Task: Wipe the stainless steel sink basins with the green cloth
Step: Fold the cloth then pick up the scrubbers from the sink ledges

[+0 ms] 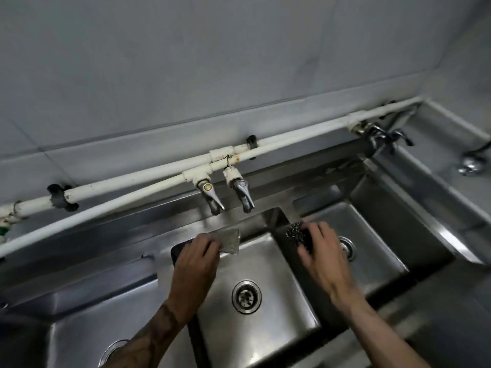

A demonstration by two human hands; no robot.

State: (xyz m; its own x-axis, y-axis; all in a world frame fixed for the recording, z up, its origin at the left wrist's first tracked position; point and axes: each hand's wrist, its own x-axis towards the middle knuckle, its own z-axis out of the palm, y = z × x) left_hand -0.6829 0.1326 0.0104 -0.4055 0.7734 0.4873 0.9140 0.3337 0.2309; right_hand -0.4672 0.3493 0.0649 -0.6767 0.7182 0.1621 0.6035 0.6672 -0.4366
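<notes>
Reaching over a steel sink (265,160) are two bare hands, and far out past the left hand's little finger a drain ring (113,351) peeks from the left basin (79,328). The left hand (195,264) sits at the back left corner of the middle basin (279,274), and its fingers (210,244) are curled tight on the cloth (230,241), which looks grey-green and speckled here. The cloth sticks out just past the fingertips and lies on the back rim of that basin. Below the left hand's knuckles and toward the wrist side sits the round middle drain (246,296), well apart from the fingers. Straight beyond the cloth, two metal taps (227,196) hang from white pipes (159,172) along the grey wall (212,62). The right hand (322,254) rests on the divider between the middle basin and the right basin (377,251). Its fingers (305,254) are bent around a dark, shiny metal scrubber (296,231), which pokes out past the fingertips. Just beside the right hand's thumb side, another drain (347,247) shows in the right basin. Far past that hand, at the corner, is one more tap (382,135).
</notes>
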